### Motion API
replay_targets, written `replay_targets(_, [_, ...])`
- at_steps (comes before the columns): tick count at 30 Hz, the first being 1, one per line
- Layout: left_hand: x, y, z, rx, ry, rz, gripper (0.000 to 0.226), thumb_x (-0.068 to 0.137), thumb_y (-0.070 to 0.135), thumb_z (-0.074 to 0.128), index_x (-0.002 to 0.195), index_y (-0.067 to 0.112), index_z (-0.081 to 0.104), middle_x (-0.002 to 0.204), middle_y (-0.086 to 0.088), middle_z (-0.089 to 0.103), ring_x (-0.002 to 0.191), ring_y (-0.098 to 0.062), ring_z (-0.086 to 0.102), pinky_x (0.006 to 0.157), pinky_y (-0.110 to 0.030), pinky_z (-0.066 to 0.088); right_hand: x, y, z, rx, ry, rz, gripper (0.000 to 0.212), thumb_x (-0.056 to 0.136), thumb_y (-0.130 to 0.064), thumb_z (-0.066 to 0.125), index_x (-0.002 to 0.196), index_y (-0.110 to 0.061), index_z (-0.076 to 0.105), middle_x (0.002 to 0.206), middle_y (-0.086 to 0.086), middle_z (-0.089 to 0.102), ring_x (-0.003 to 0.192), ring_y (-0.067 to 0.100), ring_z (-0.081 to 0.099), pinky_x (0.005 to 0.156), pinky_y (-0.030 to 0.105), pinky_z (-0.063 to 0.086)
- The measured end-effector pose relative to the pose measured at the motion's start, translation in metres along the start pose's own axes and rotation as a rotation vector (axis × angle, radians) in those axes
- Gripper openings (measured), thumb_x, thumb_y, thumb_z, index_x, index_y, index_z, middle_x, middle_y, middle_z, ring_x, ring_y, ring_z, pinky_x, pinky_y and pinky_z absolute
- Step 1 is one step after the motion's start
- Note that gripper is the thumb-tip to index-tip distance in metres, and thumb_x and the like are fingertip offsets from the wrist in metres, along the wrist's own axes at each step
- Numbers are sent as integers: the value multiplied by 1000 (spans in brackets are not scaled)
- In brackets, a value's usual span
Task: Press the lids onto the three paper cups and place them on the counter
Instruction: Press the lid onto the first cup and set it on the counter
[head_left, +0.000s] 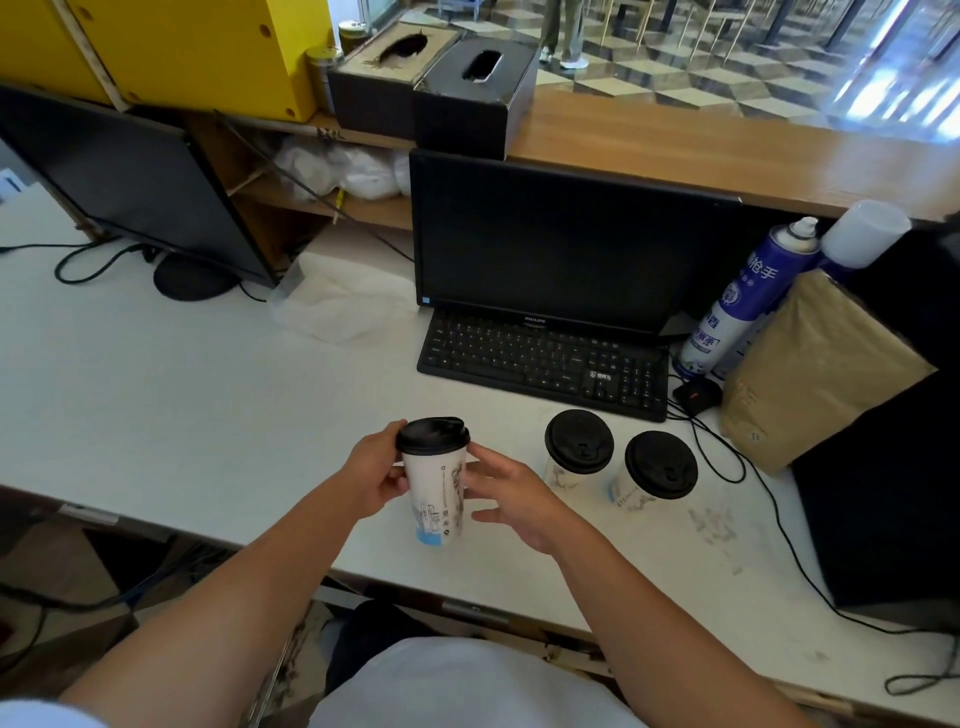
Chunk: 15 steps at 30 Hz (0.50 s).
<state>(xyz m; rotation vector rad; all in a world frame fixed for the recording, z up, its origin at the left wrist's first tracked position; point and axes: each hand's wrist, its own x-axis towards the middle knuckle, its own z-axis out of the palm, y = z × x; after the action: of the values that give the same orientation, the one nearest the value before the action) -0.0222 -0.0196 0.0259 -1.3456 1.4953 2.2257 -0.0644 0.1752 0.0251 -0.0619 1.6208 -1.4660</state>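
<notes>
A white printed paper cup (436, 493) with a black lid (432, 434) is held up above the white counter (156, 405), tilted a little. My left hand (376, 475) grips its upper left side. My right hand (511, 496) is beside the cup on the right, fingers spread, fingertips at the cup wall just below the lid. Two more lidded paper cups stand on the counter to the right: one (578, 447) nearer the middle, the other (658, 467) right of it.
A black keyboard (545, 361) and dark monitor (566, 244) sit behind the cups. Spray cans (748, 296), a brown paper bag (815, 369) and a black box stand at the right, with cables trailing. A second monitor (130, 182) is at the left; a wooden ledge runs behind.
</notes>
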Motion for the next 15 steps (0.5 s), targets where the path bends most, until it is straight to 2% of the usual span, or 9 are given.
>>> replay_targets(2, [3, -6, -2, -81, -51, -78, 23, 99, 28, 51, 90, 10, 63, 65, -4, 49, 52, -12, 38, 33, -17, 31, 0, 5, 2, 30, -1, -31, 61, 94, -19, 70, 148, -35, 46, 133, -1, 63, 121, 21, 62, 100, 45, 53])
replay_targets(5, [6, -18, -4, -142, -183, -175, 23, 98, 26, 46, 94, 10, 61, 65, -5, 57, 45, -11, 46, 31, -15, 30, -3, 7, 3, 97, -28, -48, 63, 89, -17, 75, 143, -41, 51, 127, -3, 67, 119, 22, 64, 102, 51, 53])
replay_targets(8, [6, -24, -8, -131, -285, -189, 32, 99, 31, 47, 106, 8, 66, 82, -11, 66, 56, -16, 58, 35, -17, 34, -6, 5, 3, 89, -39, -53, 56, 83, -10, 80, 130, -34, 61, 125, -3, 67, 116, 24, 66, 97, 47, 56])
replay_targets(10, [11, -26, -9, -96, -323, -165, 41, 97, 40, 52, 111, 7, 70, 95, -17, 70, 72, -22, 62, 51, -24, 39, -7, 7, 6, 78, -60, -51, 55, 78, -6, 83, 125, -25, 64, 129, 5, 66, 116, 29, 67, 97, 49, 56])
replay_targets(13, [18, -27, -13, -20, -309, -147, 60, 86, 56, 64, 126, 10, 68, 122, -23, 62, 103, -35, 50, 75, -38, 41, -5, 12, 12, 102, -91, -26, 74, 69, -9, 87, 136, -25, 58, 130, 11, 66, 118, 32, 66, 102, 55, 52])
replay_targets(15, [17, -26, -10, -10, -291, -146, 58, 91, 54, 57, 127, 9, 67, 128, -23, 62, 113, -40, 55, 87, -47, 48, -5, 15, 17, 122, -109, -25, 78, 68, -9, 87, 137, -28, 56, 129, 12, 67, 119, 33, 66, 104, 58, 49])
